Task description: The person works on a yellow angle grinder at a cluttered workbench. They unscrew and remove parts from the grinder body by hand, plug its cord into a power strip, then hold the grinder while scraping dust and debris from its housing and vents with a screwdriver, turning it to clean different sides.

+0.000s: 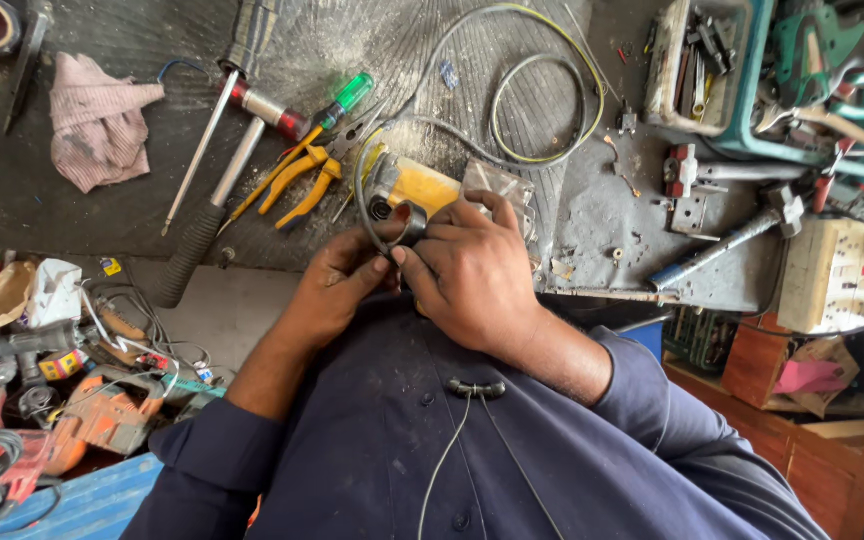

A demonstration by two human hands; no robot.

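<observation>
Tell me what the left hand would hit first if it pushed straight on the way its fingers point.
The left hand points up and right, so it would probably meet the yellow power tool with its grey cable, which both hands already hold. Depth is unclear.

shirt [512, 450]: wearing dark navy, buttoned front | sleeves [207, 440]: showing cuffs pushed back | cord [449, 450]: thin grey one hanging down chest

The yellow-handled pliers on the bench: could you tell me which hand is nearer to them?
Left. The left hand sits just below the yellow-handled pliers; the right hand lies farther off, to their lower right.
</observation>
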